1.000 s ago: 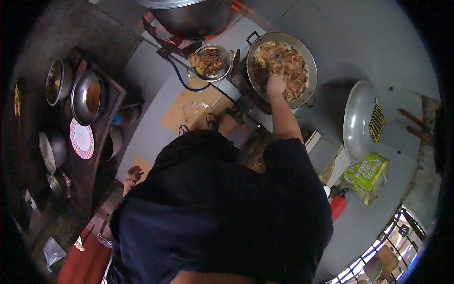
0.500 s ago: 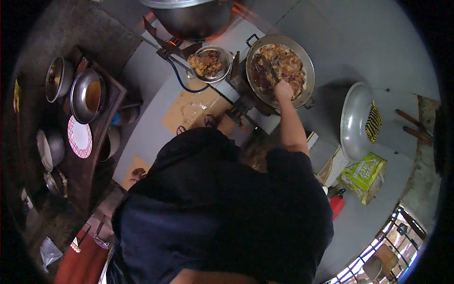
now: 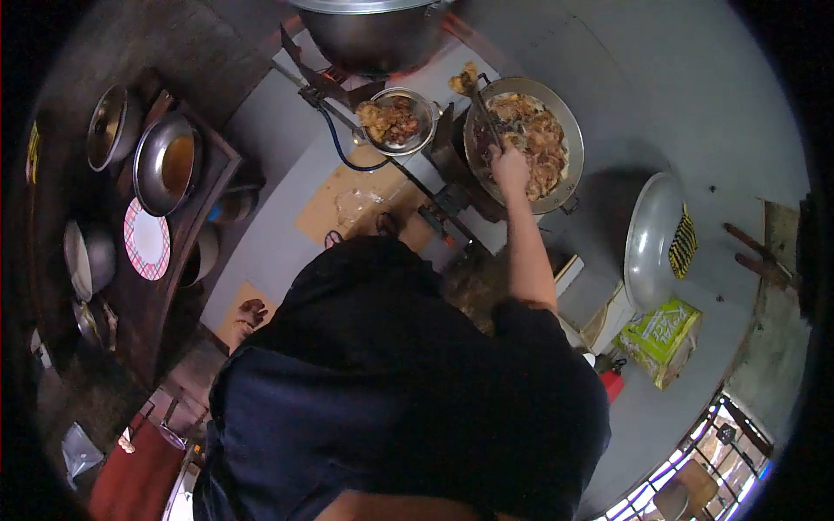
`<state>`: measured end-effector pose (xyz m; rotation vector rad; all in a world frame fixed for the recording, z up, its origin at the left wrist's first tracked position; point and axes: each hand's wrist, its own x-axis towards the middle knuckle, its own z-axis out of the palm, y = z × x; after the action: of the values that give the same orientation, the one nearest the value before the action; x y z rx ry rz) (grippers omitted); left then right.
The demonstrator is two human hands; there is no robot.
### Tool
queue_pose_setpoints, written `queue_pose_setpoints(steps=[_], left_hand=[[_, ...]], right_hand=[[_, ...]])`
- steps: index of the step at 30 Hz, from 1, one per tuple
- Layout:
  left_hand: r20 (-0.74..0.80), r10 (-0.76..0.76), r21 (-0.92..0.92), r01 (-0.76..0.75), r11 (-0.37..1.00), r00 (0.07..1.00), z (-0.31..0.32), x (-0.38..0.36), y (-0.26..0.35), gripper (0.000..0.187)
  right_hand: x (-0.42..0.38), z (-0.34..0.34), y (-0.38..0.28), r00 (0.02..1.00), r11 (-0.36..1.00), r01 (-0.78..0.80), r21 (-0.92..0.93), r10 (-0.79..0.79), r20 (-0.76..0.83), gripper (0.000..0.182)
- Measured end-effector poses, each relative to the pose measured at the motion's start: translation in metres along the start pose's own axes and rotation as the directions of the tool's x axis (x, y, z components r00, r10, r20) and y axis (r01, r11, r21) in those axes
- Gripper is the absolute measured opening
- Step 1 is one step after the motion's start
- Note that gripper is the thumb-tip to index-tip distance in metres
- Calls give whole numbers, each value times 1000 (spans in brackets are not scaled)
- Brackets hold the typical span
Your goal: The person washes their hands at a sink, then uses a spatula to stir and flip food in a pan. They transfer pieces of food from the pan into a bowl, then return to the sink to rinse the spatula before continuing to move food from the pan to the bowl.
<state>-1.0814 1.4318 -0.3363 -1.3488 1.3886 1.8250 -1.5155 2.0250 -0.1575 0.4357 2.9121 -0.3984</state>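
Note:
My right hand (image 3: 511, 169) is closed around the handle of a long dark cooking utensil (image 3: 485, 115). At the utensil's far end, a golden fried piece of meat (image 3: 465, 80) hangs over the far left rim of a wide frying pan (image 3: 569, 139). Several browned pieces (image 3: 540, 143) lie in oil in that pan. To its left stands a metal bowl (image 3: 426, 117) with cooked fried pieces (image 3: 391, 120) inside. My left hand (image 3: 251, 311) hangs low by my left side over cardboard, fingers loosely apart, holding nothing visible.
A large dark pot (image 3: 373, 39) stands over a glowing burner at the top. The left-hand wooden table (image 3: 187, 217) carries metal pans (image 3: 161, 165) and a checkered plate (image 3: 146, 239). A big metal basin (image 3: 653, 243) and a green-yellow bag (image 3: 660, 334) are on the right.
My right hand has moved slightly left and raised the utensil from the pan's contents, with a fried piece now at its end. The left hand shows a little more at my side.

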Motion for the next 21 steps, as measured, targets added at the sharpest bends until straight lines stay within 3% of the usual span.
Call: queue_pose_setpoints(steps=[2,6,9,12,16,18,19,21], left_hand=[[-43,-2,4,2,1000,999,0,-6,-6,12],[-114,-4,-27,1,1000,993,-10,-26,-22,11],[-133,-34,-56,26,998,991,-19,-54,-33,9],[-193,-81,-4,81,997,978,-12,-82,-37,9],[-197,-99,0,101,995,975,-15,-102,-53,10],[-193,-100,-1,101,995,976,-12,-108,-54,10],[-187,-101,-2,103,995,977,-11,-106,-56,10],[-155,-102,7,104,995,983,-15,-88,-56,10]], right_hand=[[7,18,-22,996,996,86,14,-86,11,34],[31,77,-64,986,994,85,61,-93,140,33],[48,118,-95,962,997,77,4,-75,263,27],[59,145,-114,958,990,144,-13,-136,254,24],[70,153,-126,927,987,112,-115,-62,369,21],[63,133,-125,928,993,105,-53,-78,363,20],[59,131,-115,950,989,150,6,-146,277,29],[47,114,-100,967,995,95,11,-95,235,32]])
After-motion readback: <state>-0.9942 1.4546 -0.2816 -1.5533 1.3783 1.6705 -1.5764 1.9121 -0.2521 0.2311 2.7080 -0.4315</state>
